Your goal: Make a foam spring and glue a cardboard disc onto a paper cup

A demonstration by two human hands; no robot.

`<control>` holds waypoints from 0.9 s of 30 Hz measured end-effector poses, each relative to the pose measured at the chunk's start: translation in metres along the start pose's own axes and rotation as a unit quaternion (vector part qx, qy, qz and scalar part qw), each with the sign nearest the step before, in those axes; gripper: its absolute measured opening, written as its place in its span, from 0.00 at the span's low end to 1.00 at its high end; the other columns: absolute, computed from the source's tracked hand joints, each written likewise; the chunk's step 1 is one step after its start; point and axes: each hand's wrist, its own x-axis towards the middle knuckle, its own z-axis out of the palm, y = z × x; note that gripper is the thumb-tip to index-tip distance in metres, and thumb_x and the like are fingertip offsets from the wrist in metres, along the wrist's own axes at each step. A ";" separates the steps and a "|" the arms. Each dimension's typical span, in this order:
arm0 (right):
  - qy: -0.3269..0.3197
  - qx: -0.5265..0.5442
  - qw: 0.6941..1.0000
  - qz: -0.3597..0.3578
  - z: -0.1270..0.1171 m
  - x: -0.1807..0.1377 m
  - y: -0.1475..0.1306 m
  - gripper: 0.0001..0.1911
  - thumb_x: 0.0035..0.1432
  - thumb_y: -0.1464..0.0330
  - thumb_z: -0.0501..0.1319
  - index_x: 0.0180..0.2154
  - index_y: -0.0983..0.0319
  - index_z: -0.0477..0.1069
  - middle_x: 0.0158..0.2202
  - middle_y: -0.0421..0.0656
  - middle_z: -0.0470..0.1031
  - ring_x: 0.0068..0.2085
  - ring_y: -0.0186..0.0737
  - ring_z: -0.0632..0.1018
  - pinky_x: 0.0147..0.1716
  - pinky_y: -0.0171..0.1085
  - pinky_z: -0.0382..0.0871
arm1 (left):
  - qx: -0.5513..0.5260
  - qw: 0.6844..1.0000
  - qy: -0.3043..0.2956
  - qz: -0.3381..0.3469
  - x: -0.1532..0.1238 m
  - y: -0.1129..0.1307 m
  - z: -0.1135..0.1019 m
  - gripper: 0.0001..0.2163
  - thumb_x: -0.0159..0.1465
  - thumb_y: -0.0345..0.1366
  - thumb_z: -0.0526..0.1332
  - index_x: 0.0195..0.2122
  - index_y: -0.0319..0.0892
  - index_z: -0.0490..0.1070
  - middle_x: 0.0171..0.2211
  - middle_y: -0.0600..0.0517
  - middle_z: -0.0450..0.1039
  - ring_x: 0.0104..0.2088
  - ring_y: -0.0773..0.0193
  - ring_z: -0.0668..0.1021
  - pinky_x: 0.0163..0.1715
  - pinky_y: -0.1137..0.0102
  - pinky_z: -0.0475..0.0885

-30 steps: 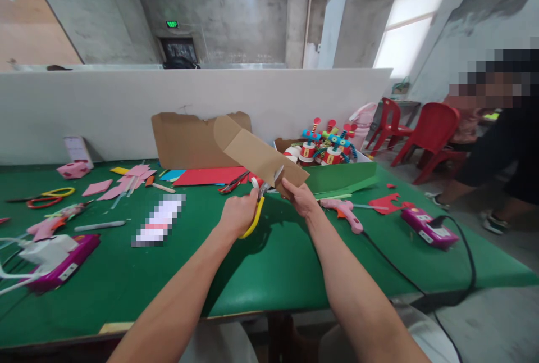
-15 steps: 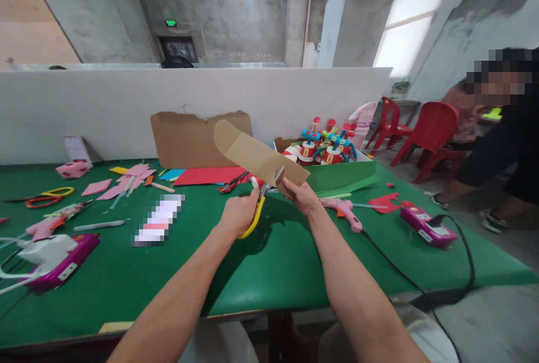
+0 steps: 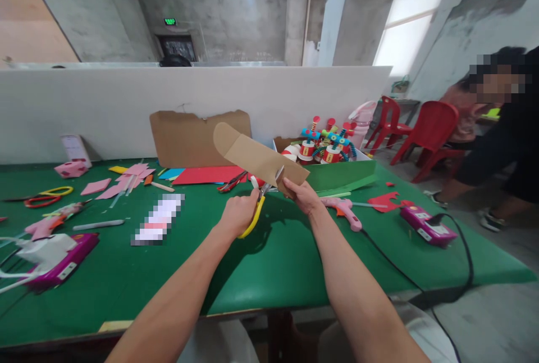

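My left hand (image 3: pixel 239 214) is closed round the handles of a pair of scissors (image 3: pixel 255 218) with yellow grips. Their metal blades reach up to a long brown cardboard strip (image 3: pixel 256 158), and one blade tip shows over its face. The strip has a rounded far end and a crease across it. My right hand (image 3: pixel 302 194) pinches the strip near its square lower end. Both hands hold their things above the green table (image 3: pixel 236 290). The lower blade is partly hidden by the cardboard.
Pink glue guns (image 3: pixel 347 214) lie at both sides, with purple power strips (image 3: pixel 427 227). A box (image 3: pixel 345 171) of paper-cup figures stands behind, near red paper (image 3: pixel 206 175) and a cardboard sheet (image 3: pixel 197 138) against the white partition (image 3: pixel 105 104). A person (image 3: pixel 497 138) bends near red chairs.
My hands, the scissors and the cardboard strip stay almost in place. The view has shifted very slightly, and the person at the right has moved a little.
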 end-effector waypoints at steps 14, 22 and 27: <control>-0.008 -0.014 1.000 0.018 -0.010 0.002 -0.001 0.24 0.34 0.63 0.73 0.37 0.61 0.75 0.33 0.40 0.79 0.28 0.34 0.74 0.20 0.30 0.61 | -0.007 1.000 -0.024 0.008 -0.003 0.003 -0.006 0.15 0.66 0.34 0.46 0.53 0.38 0.60 0.35 0.39 0.77 0.39 0.49 0.80 0.40 0.61 0.70; -0.006 -0.010 0.999 0.042 -0.014 0.001 -0.005 0.24 0.31 0.64 0.75 0.35 0.61 0.74 0.29 0.39 0.78 0.27 0.34 0.74 0.20 0.30 0.61 | 0.001 1.000 -0.019 0.015 -0.005 0.004 -0.009 0.15 0.66 0.33 0.45 0.52 0.37 0.61 0.35 0.40 0.77 0.39 0.48 0.80 0.39 0.60 0.71; -0.017 -0.016 0.999 0.040 -0.017 0.000 -0.007 0.21 0.33 0.64 0.75 0.33 0.61 0.75 0.30 0.40 0.78 0.27 0.34 0.74 0.19 0.29 0.62 | 0.012 0.999 -0.025 0.019 -0.004 0.005 -0.008 0.15 0.66 0.32 0.45 0.52 0.38 0.61 0.36 0.40 0.77 0.38 0.50 0.80 0.38 0.62 0.71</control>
